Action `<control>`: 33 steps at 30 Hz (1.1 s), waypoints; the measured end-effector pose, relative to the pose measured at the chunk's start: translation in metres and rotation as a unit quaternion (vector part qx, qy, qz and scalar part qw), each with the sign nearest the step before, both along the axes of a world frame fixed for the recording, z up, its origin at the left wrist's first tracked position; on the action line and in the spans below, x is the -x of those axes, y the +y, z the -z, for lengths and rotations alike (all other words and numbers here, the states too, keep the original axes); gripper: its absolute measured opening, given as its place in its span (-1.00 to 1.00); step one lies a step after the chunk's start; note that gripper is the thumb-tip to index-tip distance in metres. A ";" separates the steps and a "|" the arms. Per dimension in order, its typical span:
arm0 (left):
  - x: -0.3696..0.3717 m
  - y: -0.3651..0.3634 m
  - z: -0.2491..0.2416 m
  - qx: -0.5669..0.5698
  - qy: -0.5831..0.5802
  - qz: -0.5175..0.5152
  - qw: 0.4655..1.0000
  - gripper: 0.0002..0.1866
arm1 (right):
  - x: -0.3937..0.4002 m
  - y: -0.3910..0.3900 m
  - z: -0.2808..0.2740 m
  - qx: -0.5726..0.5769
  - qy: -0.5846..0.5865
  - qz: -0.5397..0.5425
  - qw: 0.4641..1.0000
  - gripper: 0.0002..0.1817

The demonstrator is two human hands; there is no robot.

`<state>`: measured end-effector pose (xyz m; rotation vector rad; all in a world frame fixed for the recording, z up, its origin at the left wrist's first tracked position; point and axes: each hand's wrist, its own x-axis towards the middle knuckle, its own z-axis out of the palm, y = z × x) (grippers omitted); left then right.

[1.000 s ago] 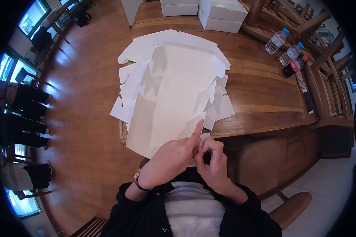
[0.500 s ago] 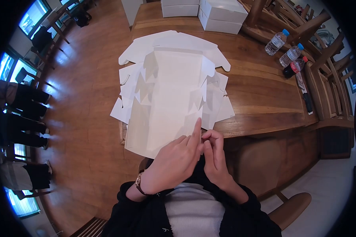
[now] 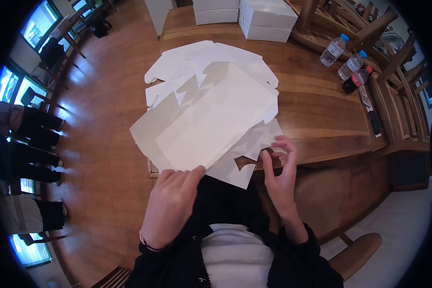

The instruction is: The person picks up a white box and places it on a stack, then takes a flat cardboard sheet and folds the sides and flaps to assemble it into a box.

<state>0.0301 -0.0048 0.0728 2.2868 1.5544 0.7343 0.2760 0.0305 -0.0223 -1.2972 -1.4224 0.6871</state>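
Observation:
A partly folded white cardboard box (image 3: 216, 113) lies at a slant over the table's near left part, with creased flaps raised along its upper left side. My left hand (image 3: 171, 204) grips its near edge, thumb and fingers closed on the board. Off to the right, beside the near corner of the cardboard, is my right hand (image 3: 282, 175), its thumb and bent fingers apart and nothing between them. Beneath the box are flat white cardboard blanks (image 3: 189, 54), whose cut edges stick out at the far side and the near right.
Folded white boxes (image 3: 268, 20) are stacked at the far edge of the wooden table (image 3: 317, 108). Two water bottles (image 3: 334, 50) and a cola bottle (image 3: 356, 80) stand on the right, near upturned wooden chairs (image 3: 398, 91). People's legs (image 3: 38, 125) show at far left.
The box has turned clockwise, its far end swinging right. My hands have parted: the left has moved left onto the near edge, the right has moved away to the right.

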 end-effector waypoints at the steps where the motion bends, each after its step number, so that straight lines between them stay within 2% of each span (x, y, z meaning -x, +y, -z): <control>1: 0.003 0.001 0.001 0.004 -0.003 -0.008 1.000 -0.78 | -0.001 0.005 0.002 -0.066 -0.072 0.027 0.995 -0.53; 3: 0.007 0.004 0.010 0.009 -0.009 -0.024 1.000 -0.81 | -0.001 0.017 0.002 -0.196 -0.214 0.081 0.954 -0.51; 6: 0.006 0.006 0.018 0.010 -0.026 -0.035 0.999 -0.86 | -0.004 0.026 -0.007 -0.222 -0.384 0.058 0.894 -0.53; 9: 0.006 0.008 0.024 0.008 -0.032 -0.032 0.999 -0.88 | -0.002 0.043 -0.026 -0.228 -0.386 0.020 0.894 -0.62; 12: 0.007 0.011 0.027 -0.007 -0.040 -0.038 0.998 -0.90 | -0.005 0.062 -0.041 -0.223 -0.439 -0.061 0.868 -0.74; 15: 0.007 0.013 0.029 -0.017 -0.043 -0.049 0.998 -0.91 | -0.011 0.070 -0.044 -0.201 -0.401 -0.134 0.884 -0.86; 18: 0.008 0.014 0.032 -0.023 -0.039 -0.056 0.997 -0.92 | 0.001 0.062 -0.052 -0.248 -0.390 -0.142 0.875 -0.92; 21: 0.009 0.015 0.036 -0.030 -0.039 -0.051 0.998 -0.93 | 0.012 0.052 -0.061 -0.293 -0.432 -0.146 0.841 -0.91; 27: 0.010 0.016 0.033 -0.032 -0.027 -0.035 0.999 -0.93 | 0.027 0.051 -0.060 -0.331 -0.466 -0.148 0.807 -0.81; 30: 0.008 0.016 0.032 -0.038 -0.014 -0.027 0.999 -0.93 | 0.030 0.050 -0.059 -0.344 -0.467 -0.153 0.800 -0.83; 33: 0.006 0.017 0.033 -0.044 -0.008 -0.021 0.999 -0.94 | 0.035 0.045 -0.068 -0.354 -0.516 -0.159 0.763 -0.85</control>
